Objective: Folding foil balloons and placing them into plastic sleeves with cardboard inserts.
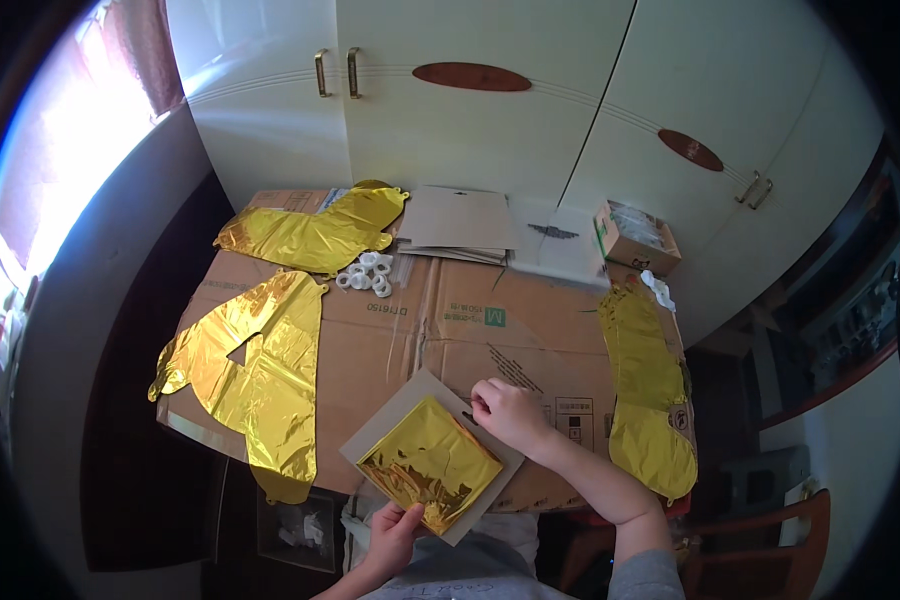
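Head view shows a folded gold foil piece (pixel 435 455) lying on a grey card (pixel 388 419), both turned cornerwise at the near edge of the flattened cardboard (pixel 370 350). The left hand (pixel 393 537) grasps the card's near corner, its thumb pressing on the foil. The right hand (pixel 510 412) is curled at the card's right edge; whether its fingers pinch anything I cannot tell. Left of the card lies a flat gold foil shape (pixel 280 370); another (pixel 315 232) sits far left, beside white rings (pixel 367 272). Far off rests a stack of grey cards (pixel 457 220); on the right, a third gold shape (pixel 645 375) lies near an open box (pixel 635 245).
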Available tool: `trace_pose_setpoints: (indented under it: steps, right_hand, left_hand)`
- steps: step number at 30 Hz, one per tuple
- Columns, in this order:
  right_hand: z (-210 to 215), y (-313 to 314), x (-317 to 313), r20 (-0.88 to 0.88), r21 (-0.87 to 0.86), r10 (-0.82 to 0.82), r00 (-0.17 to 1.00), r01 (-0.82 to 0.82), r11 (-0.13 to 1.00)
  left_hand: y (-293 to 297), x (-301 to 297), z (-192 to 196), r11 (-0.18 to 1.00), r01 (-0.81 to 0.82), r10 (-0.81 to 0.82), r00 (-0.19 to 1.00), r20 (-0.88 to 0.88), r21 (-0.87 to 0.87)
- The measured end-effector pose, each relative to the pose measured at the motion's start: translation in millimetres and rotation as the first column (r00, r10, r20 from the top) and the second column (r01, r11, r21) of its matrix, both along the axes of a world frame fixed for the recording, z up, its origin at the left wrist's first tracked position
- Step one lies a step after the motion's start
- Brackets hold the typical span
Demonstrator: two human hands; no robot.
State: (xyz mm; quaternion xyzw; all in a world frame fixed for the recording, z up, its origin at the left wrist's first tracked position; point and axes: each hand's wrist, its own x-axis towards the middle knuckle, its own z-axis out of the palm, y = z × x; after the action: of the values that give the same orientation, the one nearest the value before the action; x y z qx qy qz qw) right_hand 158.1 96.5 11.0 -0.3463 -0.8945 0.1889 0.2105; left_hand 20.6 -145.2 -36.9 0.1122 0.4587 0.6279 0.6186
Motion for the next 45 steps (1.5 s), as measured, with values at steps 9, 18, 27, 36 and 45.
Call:
trace_pose_setpoints:
  steps: [9, 18, 27, 36, 45]
  right_hand:
    - [5, -25, -10, 0.083, 0.265, 0.067, 0.994, -0.087, 0.96]
    - [20, -44, -17, 0.244, 0.425, 0.057, 0.968, -0.16, 0.891]
    - [16, -49, -9, 0.236, 0.385, 0.041, 0.971, -0.133, 0.913]
    - [28, -69, -19, 0.248, 0.338, 0.104, 0.963, -0.186, 0.923]
    - [29, -68, -24, 0.24, 0.385, 0.028, 0.97, -0.122, 0.915]
  left_hand:
    - [1, -4, -7, 0.999, 0.023, -0.021, 0.999, 0.039, -0.049]
    - [2, -2, 0, 1.0, -0.003, 0.003, 0.995, 0.099, 0.007]
    - [6, -4, 5, 0.998, 0.028, -0.026, 0.999, 0.046, -0.058]
    - [16, 4, 15, 0.999, 0.006, -0.001, 0.996, 0.094, -0.054]
    - [24, 3, 13, 0.999, 0.031, -0.03, 0.999, 0.029, -0.045]
